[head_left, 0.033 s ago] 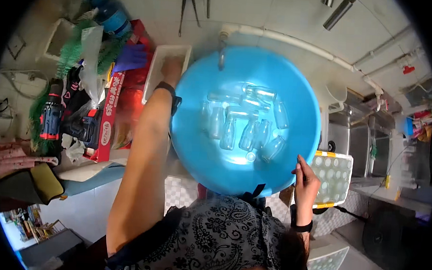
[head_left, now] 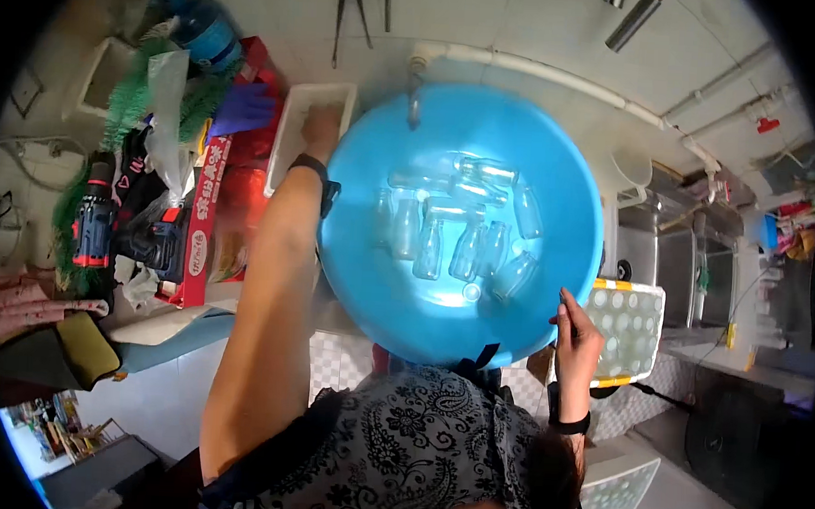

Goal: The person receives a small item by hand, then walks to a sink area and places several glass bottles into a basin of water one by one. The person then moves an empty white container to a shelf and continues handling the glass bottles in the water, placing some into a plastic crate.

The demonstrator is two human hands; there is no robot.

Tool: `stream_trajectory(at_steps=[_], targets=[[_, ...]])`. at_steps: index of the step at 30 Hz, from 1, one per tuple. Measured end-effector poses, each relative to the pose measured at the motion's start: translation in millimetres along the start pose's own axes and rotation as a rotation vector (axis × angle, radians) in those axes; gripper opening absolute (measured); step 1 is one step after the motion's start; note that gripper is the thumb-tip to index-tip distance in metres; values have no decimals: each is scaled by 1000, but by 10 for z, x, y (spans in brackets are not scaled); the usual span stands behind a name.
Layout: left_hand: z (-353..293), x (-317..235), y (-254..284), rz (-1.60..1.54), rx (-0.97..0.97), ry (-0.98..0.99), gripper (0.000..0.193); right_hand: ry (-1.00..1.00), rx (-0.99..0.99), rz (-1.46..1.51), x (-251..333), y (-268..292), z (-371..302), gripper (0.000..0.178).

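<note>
A large round blue basin point(head_left: 578, 171) stands before me. In it lie several clear glass bottles point(head_left: 468, 250), some on their sides and crossing one another, and a small round clear piece point(head_left: 471, 292) near the front. My left hand point(head_left: 321, 128) reaches into a white rectangular tub point(head_left: 290, 119) beside the basin's left rim; its fingers are blurred and I cannot see what they touch. Close to the basin's right front rim is my right hand point(head_left: 580, 342), fingers curled and the thumb near the forefinger. Anything pinched there is too small to make out.
A white crate point(head_left: 654, 341) with several bottles stands right of the basin, near a metal sink point(head_left: 684, 260). A tap point(head_left: 414, 107) hangs over the basin's far edge. On the left are a red box point(head_left: 195, 262), a purple glove point(head_left: 246, 108) and a power drill point(head_left: 155, 241).
The whole view has shifted very slightly. Both hands and the bottles stay as they were.
</note>
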State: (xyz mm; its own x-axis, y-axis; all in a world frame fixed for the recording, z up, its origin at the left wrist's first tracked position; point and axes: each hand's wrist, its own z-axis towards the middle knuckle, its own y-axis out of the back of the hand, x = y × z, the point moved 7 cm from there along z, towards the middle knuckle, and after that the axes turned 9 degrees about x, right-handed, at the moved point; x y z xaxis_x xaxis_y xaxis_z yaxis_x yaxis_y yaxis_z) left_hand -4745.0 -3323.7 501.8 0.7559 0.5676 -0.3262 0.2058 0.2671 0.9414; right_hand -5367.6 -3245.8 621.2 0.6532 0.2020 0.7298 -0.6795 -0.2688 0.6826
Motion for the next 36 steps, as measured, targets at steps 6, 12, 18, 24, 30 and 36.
stream_trajectory(at_steps=[6, 12, 18, 24, 30, 36], targets=[[-417, 154, 674, -289, -608, -132, 23, 15, -39, 5, 75, 34, -24, 27], [-1715, -276, 1411, -1002, -565, -105, 29, 65, -47, 30, 104, -17, 79, 27], [-2046, -990, 350, -1118, -134, 39, 31, 90, -6, 83, 122, -60, 184, 26], [-782, -608, -1681, -1006, -115, 199, 28, 93, 20, 44, 70, 63, 152, 27], [-230, -210, -1954, -806, 170, 284, 38, 59, 89, 68, -134, 0, 131, 28], [-839, -1071, -15, -422, 248, 101, 41, -39, 20, 58, -335, 70, 39, 28]])
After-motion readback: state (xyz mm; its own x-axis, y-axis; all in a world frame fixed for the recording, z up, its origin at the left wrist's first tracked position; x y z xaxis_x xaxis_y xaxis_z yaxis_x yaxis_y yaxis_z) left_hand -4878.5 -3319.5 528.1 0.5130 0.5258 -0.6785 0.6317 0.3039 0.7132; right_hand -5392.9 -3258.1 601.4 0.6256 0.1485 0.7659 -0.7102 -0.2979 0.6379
